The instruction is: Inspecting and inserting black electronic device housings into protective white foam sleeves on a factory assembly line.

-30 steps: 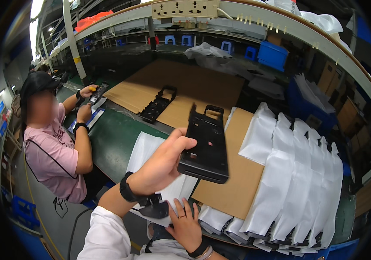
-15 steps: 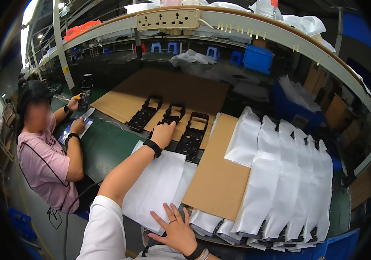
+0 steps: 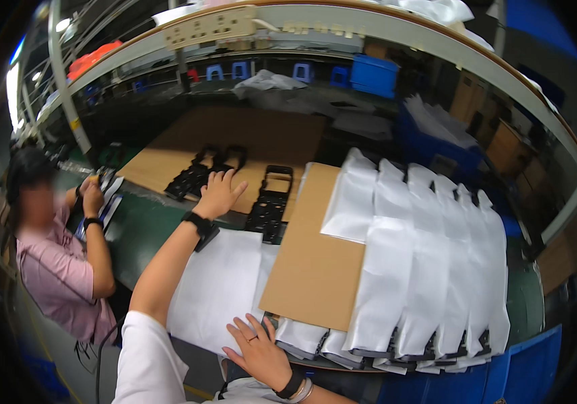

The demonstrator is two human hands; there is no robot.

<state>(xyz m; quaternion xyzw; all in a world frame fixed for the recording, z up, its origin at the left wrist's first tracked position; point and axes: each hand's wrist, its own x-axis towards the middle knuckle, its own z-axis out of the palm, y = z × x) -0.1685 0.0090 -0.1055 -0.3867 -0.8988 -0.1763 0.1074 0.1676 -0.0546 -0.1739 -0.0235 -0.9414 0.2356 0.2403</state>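
My left hand (image 3: 218,195) is stretched over a black openwork plastic frame (image 3: 233,157), its fingers spread and not closed on it. The hand and wrist hide most of that frame's lower part. Close on its left lies a second black frame (image 3: 187,180); a third black frame (image 3: 269,209) lies to the right of my hand. Near the table's front edge my right hand (image 3: 261,353) is open, fingers spread, at the lower corner of a white sleeve-like sheet (image 3: 214,283).
Brown cardboard (image 3: 312,269) lies beside a row of white-wrapped pieces (image 3: 430,269) on the right. A larger cardboard sheet (image 3: 261,128) spreads behind the frames. At left, a co-worker (image 3: 66,269) handles small items. A shelf rail with a power strip (image 3: 211,27) crosses above.
My view has shifted. The middle frame has moved left, closer to the left frame, and my left hand's fingers have opened from it. My right hand still rests near the sheet's corner.
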